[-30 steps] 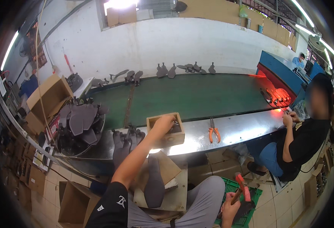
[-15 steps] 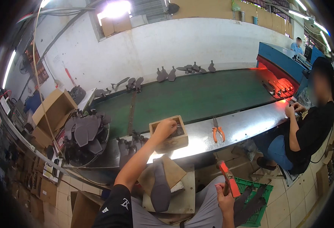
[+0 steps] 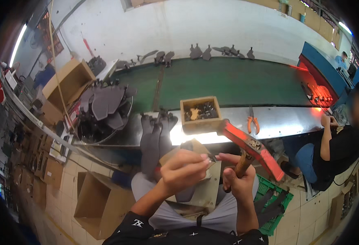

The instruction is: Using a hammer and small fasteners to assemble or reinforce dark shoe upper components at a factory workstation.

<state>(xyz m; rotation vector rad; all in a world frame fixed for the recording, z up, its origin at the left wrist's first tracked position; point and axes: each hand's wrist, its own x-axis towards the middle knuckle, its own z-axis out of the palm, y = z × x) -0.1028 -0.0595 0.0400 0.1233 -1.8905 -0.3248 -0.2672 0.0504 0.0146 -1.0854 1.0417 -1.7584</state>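
Between the thumb and fingertips of my left hand [image 3: 184, 170] is a small dark piece [image 3: 213, 158], too small to name. My right hand [image 3: 241, 181] is wrapped round the wooden handle of a hammer [image 3: 254, 145] with a red head, raised beside the left fingers; its index finger reaches toward the dark piece. Below my hands, a pale block [image 3: 206, 195] stands between my knees, with a grey sole-shaped piece [image 3: 184, 195] mostly hidden behind my left forearm. A wooden box [image 3: 202, 125] of small dark parts sits on the bench edge beyond my hands.
Orange-handled pliers [image 3: 253, 122] lie on the metal bench edge [image 3: 283, 120]. Grey sole-shaped pieces [image 3: 151, 141] lean left of the box, and more fill a round basket [image 3: 106, 104]. A green conveyor belt [image 3: 224, 79] runs behind. A green crate [image 3: 287, 200] stands at right, near a seated person [image 3: 342, 141].
My left hand has left the wooden box and come back over my lap with a small dark piece. The hammer has risen toward it in my right hand. The view has tilted down.
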